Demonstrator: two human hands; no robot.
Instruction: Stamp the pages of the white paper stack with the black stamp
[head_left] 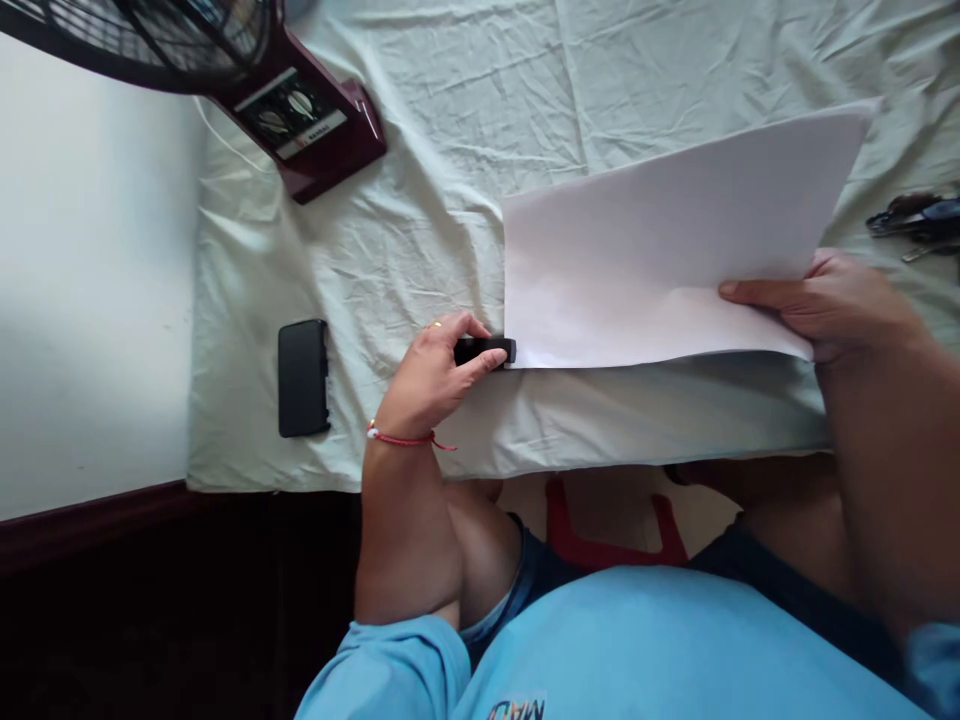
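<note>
My left hand [442, 365] is closed around a small black stapler [487, 350], thumb along its near side. The stapler's front end sits over the near left corner of some white paper [645, 250]. My right hand [847, 300] grips the paper by its near right edge, thumb on top and the other fingers hidden underneath. The paper's right side is raised and slightly bent, while its left corner lies low near the cloth. Whether it is one sheet or a thin stack I cannot tell.
A pale green, wrinkled cloth [420, 240] covers the table. A black phone-like object [303, 378] lies to the left. Behind it stands a dark red fan [322, 130]. Keys [919, 220] lie at the far right. A red stool [600, 540] shows below the table's front edge.
</note>
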